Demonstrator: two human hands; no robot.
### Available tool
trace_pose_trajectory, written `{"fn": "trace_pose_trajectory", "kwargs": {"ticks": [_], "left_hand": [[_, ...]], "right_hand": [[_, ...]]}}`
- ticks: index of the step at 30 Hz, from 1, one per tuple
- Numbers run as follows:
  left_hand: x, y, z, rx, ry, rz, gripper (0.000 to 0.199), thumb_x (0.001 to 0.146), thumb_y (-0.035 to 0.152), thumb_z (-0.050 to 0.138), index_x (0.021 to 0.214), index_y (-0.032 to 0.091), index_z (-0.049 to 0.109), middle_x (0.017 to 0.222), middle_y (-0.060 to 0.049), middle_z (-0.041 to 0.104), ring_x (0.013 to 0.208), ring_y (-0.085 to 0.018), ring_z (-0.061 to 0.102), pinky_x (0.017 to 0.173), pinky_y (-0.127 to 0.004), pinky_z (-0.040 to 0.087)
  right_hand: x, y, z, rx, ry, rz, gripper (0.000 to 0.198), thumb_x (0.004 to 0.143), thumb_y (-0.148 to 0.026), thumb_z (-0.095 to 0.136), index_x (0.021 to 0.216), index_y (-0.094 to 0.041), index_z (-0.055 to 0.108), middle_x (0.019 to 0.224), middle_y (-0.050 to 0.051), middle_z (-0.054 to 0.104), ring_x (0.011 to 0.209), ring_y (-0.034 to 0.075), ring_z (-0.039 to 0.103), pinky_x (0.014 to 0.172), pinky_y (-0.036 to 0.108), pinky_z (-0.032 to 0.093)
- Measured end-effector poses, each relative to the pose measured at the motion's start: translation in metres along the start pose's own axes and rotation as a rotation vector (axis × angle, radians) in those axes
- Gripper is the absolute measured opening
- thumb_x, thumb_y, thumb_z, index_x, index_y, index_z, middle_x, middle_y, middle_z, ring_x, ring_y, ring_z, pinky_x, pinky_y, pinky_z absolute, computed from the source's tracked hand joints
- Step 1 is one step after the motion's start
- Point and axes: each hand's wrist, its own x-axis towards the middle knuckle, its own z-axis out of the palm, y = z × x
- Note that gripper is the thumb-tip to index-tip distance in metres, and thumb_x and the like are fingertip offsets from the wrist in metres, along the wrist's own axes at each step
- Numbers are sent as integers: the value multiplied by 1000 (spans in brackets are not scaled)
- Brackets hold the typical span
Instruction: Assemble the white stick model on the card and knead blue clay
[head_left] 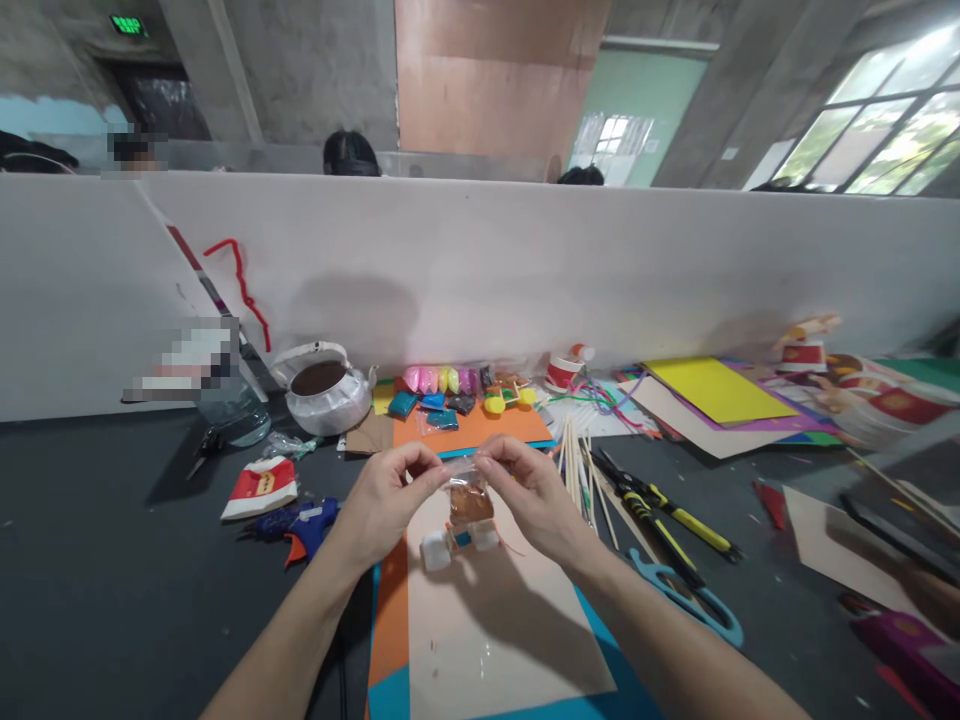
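Observation:
Both hands pinch the top edge of a small clear plastic bag point(471, 503) with a brown lump in it. My left hand point(386, 497) has thumb and forefinger closed on its left corner; my right hand point(538, 497) grips the right corner the same way. Just under the bag, a small piece with white blocks point(436, 551) and a blue patch rests on a cream sheet point(510, 640). Whether the bag touches that piece, I cannot tell. Orange and blue sheets show beneath the cream one.
Left are a blue glue gun point(311, 525), a red-and-white packet point(260, 488), a white basket point(328, 400) and a water jar point(240, 415). Coloured clay packets point(442, 403) lie ahead. Right are wooden sticks point(576, 470), yellow-black pliers point(671, 515), blue-handled scissors point(697, 605) and paper point(712, 390).

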Motion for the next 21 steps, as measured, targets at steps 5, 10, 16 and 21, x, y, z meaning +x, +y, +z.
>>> {"fn": "trace_pose_trajectory", "kwargs": {"ticks": [5, 10, 16, 21], "left_hand": [[3, -3, -4, 19, 0, 3, 23, 86, 36, 59, 75, 17, 61, 71, 2, 57, 70, -13, 49, 65, -24, 37], [6, -7, -4, 47, -5, 23, 21, 88, 35, 57, 80, 17, 64, 75, 1, 60, 73, -14, 52, 68, -24, 39], [8, -10, -4, 96, 2, 71, 23, 88, 35, 59, 76, 16, 65, 71, 2, 61, 69, -13, 52, 64, -24, 36], [13, -19, -9, 69, 106, 74, 23, 86, 37, 63, 77, 17, 68, 73, 2, 64, 70, -13, 54, 65, -24, 38]], "right_hand": [[8, 3, 0, 72, -59, 57, 27, 93, -42, 59, 81, -18, 59, 75, -2, 56, 69, 14, 52, 64, 26, 42], [22, 5, 7, 92, -179, 88, 30, 89, -43, 63, 74, -17, 59, 69, -2, 55, 64, 13, 50, 60, 25, 40], [32, 9, 16, 72, -254, 91, 29, 87, -41, 62, 73, -17, 62, 67, 0, 58, 62, 13, 52, 56, 24, 39], [47, 21, 18, 20, -260, 76, 31, 89, -45, 59, 74, -17, 62, 67, -1, 59, 62, 13, 56, 60, 26, 46]]}}
